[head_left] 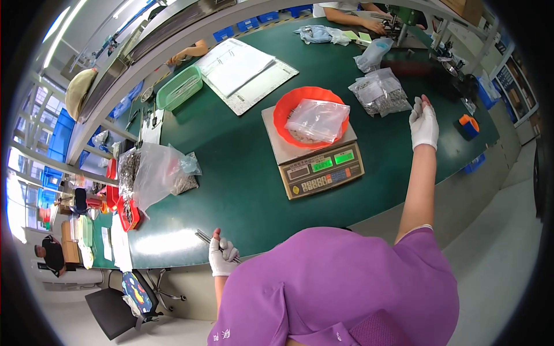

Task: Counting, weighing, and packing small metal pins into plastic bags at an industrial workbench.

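Note:
My left hand (224,255), in a white glove with bare fingertips, is closed around metal tweezers (203,236) at the table's near edge. My right hand (425,124), gloved the same way, is stretched out over the right part of the table and appears to hold nothing. Just left of its fingers lies a clear bag of small metal parts (381,95). Between my hands stands a digital scale (321,170) with a lit green display. An orange-red scalloped bowl (283,106) sits on its pan, and a clear plastic bag (319,120) lies in the bowl, partly covering small pieces.
Bags of metal parts (161,173) lie at the left beside a red tray (128,213). Farther back are a green basket (180,87) and papers on a board (239,72). An orange-and-blue tape roll (469,125) sits far right. Co-workers' hands (375,26) show across the table.

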Motion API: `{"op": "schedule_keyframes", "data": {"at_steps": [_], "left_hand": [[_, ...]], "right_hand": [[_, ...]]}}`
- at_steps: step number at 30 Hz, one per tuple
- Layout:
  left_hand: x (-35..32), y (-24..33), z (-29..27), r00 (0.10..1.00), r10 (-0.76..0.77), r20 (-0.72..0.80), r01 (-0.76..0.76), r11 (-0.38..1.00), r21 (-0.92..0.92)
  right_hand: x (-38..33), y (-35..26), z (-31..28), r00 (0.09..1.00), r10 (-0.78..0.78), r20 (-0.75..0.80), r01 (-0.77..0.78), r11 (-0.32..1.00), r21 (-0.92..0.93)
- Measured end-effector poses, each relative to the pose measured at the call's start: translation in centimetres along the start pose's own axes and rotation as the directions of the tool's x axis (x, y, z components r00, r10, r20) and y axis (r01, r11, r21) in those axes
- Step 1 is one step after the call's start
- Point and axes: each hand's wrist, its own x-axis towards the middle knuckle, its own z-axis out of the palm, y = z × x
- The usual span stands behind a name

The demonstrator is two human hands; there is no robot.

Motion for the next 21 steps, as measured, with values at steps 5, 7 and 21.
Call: {"op": "schedule_keyframes", "data": {"at_steps": [5,7,21], "left_hand": [[-0.2,-0.4,-0.4,1.0,0.001,0.002,-0.001,0.999,-0.042],[-0.5,-0.5,-0.6,1.0,0.012,-0.008,-0.012,0.999,-0.048],[-2.1,-1.7,-1.8,0.998,0.04,-0.042,-0.044,0.995,-0.093]], "right_hand": [[0.0,2.3,3.2,0.995,0.036,0.092,-0.014,0.973,-0.23],[-1.0,3.1,5.3,0.98,0.05,0.192,0.055,0.862,-0.505],[-1.7,10.2,14.6,0.683,0.551,0.479,0.709,-0.344,-0.615]]}}
